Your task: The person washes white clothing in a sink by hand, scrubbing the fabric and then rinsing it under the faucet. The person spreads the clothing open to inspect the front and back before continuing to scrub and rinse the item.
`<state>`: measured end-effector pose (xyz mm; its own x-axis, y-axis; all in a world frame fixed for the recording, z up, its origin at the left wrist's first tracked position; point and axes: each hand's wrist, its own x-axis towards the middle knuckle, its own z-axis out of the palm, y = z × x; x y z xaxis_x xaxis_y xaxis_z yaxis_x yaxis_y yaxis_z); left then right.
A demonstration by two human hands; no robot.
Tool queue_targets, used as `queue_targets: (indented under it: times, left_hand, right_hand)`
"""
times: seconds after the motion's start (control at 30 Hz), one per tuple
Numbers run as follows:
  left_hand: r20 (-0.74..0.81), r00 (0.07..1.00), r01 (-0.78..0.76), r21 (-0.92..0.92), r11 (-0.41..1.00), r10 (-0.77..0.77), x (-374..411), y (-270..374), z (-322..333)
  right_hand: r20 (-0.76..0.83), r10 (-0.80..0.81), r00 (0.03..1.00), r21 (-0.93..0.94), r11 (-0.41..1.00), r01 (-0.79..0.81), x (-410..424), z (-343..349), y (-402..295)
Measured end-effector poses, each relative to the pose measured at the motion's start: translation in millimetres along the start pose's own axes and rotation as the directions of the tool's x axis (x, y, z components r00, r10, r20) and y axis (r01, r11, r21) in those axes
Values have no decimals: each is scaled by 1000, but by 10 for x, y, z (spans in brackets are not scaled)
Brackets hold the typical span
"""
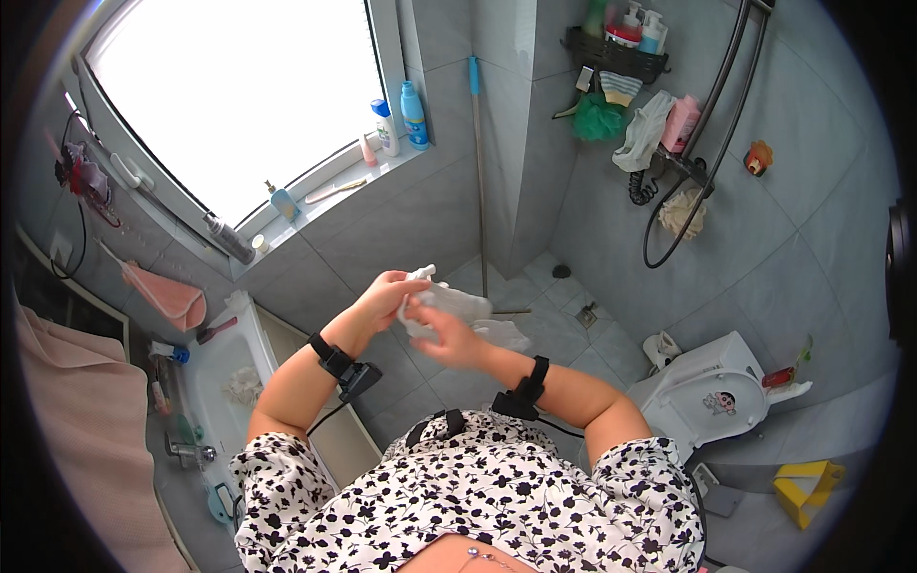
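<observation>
My left hand (385,299) pinches the bunched top of a thin, translucent white plastic bag (462,304) between thumb and fingers. The bag hangs crumpled to the right, above the tiled floor. My right hand (453,342) is at the bag's near side, with its fingers bent and somewhat blurred by motion. Whether those fingers grip the plastic or only brush it is unclear. Both hands are in front of my chest, and each forearm wears a black strap with a small device.
A white sink (251,315) stands left, below a windowsill (315,208) with bottles and a comb. A long pole (478,179) leans at the corner. At right are a toilet (716,401) with its lid down, a shower hose (734,136) and a corner rack (609,54).
</observation>
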<state>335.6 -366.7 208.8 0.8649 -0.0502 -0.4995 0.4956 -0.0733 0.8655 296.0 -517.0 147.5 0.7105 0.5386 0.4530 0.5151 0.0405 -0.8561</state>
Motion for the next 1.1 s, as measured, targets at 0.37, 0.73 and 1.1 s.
queue_targets:
  times: [0.37, 0.73, 1.1]
  left_hand:
    - [301, 854, -450, 14, 893, 425, -398, 507, -101]
    - [52, 781, -538, 560, 630, 622, -583, 749, -833]
    - [113, 713, -692, 265, 671, 692, -617, 800, -621]
  right_hand:
    - [-85, 123, 989, -97, 987, -132, -258, -827, 638]
    - [164, 327, 931, 586, 727, -359, 127, -1354, 542]
    - [253, 115, 960, -552, 833, 46, 248, -603, 281]
